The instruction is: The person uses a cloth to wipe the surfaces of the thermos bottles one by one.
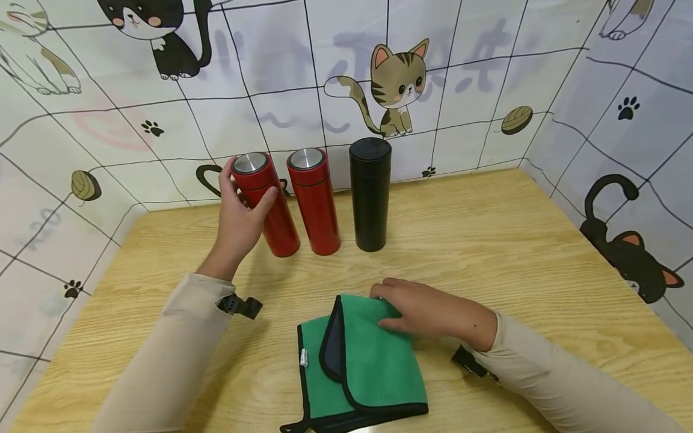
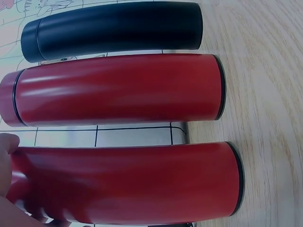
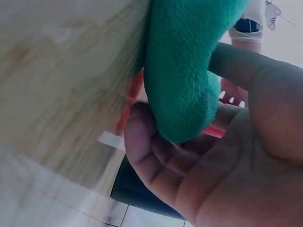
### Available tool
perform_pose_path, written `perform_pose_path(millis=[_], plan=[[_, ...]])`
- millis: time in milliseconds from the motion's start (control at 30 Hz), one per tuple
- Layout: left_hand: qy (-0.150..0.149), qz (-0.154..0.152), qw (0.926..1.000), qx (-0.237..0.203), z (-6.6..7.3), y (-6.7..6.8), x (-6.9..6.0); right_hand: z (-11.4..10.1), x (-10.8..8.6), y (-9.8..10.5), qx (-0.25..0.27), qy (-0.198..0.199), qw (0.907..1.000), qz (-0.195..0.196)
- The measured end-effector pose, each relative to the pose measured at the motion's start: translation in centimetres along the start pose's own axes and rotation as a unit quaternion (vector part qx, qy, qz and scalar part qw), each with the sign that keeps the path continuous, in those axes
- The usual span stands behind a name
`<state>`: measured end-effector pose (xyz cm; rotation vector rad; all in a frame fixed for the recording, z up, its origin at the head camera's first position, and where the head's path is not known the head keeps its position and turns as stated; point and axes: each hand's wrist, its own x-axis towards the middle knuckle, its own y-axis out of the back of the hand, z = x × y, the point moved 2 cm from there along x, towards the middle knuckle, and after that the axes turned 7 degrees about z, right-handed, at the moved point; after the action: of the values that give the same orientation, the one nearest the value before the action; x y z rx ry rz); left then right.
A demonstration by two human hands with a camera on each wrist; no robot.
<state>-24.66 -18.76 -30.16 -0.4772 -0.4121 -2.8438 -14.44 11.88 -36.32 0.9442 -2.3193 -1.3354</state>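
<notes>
My left hand (image 1: 238,225) grips the upper part of the leftmost red thermos flask (image 1: 281,233), thumb on its near right side. That flask stands on the table; its lower body shows closely in the left wrist view. Just right of it stands a second red thermos flask (image 1: 320,216) with a silver-topped lid. A folded green towel (image 1: 381,367) with black edging lies in front, one flap turned over to show a dark grey side. At its far right edge is my right hand (image 1: 428,310). In the right wrist view its thumb and curled fingers (image 3: 142,137) hold a thick fold.
To the right of the red flasks stands a black thermos flask (image 1: 370,198). A wall sheet (image 1: 281,126) printed with cats and grid lines rises behind and beside the wooden table (image 1: 487,240).
</notes>
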Motion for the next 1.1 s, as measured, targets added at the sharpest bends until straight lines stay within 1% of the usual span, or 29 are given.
perform_pose_path(millis=[67,200,433,533,600,667,767,967,1033,1100], plan=[[-0.001,-0.001,1.0000,-0.001,0.01,0.04,-0.04,-0.03,0.02,0.06,0.021,0.006,0.9997,-0.009],[-0.002,-0.003,1.0000,-0.004,-0.09,0.05,-0.09,-0.10,0.00,0.10,0.053,0.029,0.9979,-0.023],[-0.004,-0.005,1.0000,-0.004,-0.16,0.01,-0.06,-0.32,-0.13,0.38,0.104,0.069,0.9919,-0.024],[-0.004,-0.004,1.0000,0.000,-0.14,0.01,-0.07,-0.43,-0.10,0.42,0.122,0.087,0.9880,-0.039],[-0.005,-0.004,1.0000,0.001,-0.12,-0.01,-0.06,-0.53,-0.10,0.36,0.130,0.092,0.9858,-0.053],[-0.005,-0.004,1.0000,0.001,-0.10,-0.03,-0.07,-0.62,-0.15,0.25,0.130,0.087,0.9854,-0.066],[-0.005,-0.004,1.0000,-0.001,-0.09,-0.03,-0.08,-0.60,-0.28,0.07,0.119,0.065,0.9885,-0.068],[-0.002,-0.002,1.0000,-0.003,-0.09,-0.05,-0.14,-0.56,-0.13,-0.23,0.097,0.021,0.9941,-0.043],[-0.003,-0.001,1.0000,-0.002,-0.09,-0.09,-0.18,-0.53,0.00,-0.27,0.090,-0.001,0.9954,-0.034],[-0.005,-0.001,1.0000,0.000,-0.10,-0.15,-0.26,-0.44,0.06,-0.25,0.089,-0.032,0.9952,-0.025]])
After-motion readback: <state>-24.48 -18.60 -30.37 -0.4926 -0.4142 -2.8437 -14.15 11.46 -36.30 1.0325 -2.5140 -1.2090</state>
